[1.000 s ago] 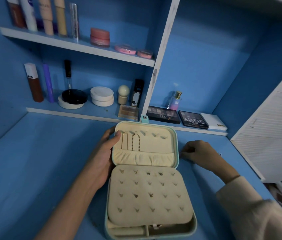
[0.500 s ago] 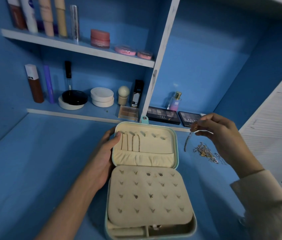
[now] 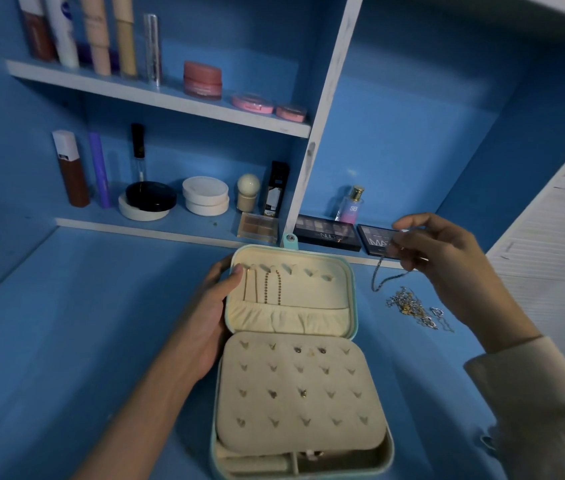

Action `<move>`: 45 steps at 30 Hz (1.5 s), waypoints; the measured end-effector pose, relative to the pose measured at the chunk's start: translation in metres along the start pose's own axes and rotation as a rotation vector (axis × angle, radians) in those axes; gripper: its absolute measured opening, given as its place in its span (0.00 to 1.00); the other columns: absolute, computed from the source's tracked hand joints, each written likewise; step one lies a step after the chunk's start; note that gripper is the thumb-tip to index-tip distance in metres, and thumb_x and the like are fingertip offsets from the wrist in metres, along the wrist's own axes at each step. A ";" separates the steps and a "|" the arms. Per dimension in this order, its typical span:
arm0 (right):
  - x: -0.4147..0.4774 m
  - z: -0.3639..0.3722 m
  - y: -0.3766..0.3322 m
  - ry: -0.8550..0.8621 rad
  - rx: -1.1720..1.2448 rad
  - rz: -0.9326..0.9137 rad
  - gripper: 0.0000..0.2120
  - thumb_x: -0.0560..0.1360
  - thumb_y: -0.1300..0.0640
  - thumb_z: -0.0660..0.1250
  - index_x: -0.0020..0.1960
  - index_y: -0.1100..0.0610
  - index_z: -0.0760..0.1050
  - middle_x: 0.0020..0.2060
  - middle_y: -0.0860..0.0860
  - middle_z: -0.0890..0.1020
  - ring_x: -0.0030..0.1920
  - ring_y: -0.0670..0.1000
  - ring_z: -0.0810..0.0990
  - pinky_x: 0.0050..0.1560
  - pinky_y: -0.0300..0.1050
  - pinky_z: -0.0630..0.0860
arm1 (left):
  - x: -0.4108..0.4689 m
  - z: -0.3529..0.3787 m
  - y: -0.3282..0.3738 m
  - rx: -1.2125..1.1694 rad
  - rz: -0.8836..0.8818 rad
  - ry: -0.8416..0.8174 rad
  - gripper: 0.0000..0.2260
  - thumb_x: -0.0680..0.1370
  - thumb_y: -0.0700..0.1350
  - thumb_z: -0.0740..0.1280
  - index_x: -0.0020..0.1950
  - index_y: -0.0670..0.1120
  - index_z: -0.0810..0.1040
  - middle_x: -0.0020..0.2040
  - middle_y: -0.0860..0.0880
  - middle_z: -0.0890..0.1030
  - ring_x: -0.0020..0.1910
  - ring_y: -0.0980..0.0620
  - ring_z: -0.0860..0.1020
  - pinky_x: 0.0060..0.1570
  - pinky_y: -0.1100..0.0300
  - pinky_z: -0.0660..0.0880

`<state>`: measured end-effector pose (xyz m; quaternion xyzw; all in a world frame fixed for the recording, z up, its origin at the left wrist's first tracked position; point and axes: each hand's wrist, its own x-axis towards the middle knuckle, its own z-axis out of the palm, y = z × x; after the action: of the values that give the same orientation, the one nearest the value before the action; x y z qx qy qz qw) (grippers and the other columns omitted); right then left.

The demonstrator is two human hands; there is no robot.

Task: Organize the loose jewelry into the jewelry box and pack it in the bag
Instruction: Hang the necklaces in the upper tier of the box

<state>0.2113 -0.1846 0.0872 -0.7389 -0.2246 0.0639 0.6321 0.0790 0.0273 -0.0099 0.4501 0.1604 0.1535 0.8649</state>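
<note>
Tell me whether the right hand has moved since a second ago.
Yes. The right hand lifted off the blue surface beside the jewelry box lid, going up and away toward the MATTE palette, and now pinches a chain.

Blue shelves [image 3: 156, 97] of cosmetics; pink jar [image 3: 202, 79], white compacts [image 3: 205, 195], eyeshadow palettes [image 3: 326, 233], perfume bottle [image 3: 352, 204]
</note>
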 end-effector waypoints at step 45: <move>0.009 0.080 0.009 -0.272 -0.788 -0.439 0.14 0.72 0.71 0.65 0.54 0.59 0.78 0.38 0.50 0.83 0.33 0.38 0.76 0.39 0.22 0.68 | -0.003 0.002 0.003 0.012 -0.013 0.016 0.15 0.79 0.45 0.61 0.66 0.49 0.73 0.50 0.46 0.83 0.43 0.52 0.83 0.34 0.60 0.78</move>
<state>0.1912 -0.1096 0.0652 -0.8425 -0.4635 -0.0650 0.2668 0.0770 0.0265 -0.0065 0.4528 0.1713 0.1508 0.8619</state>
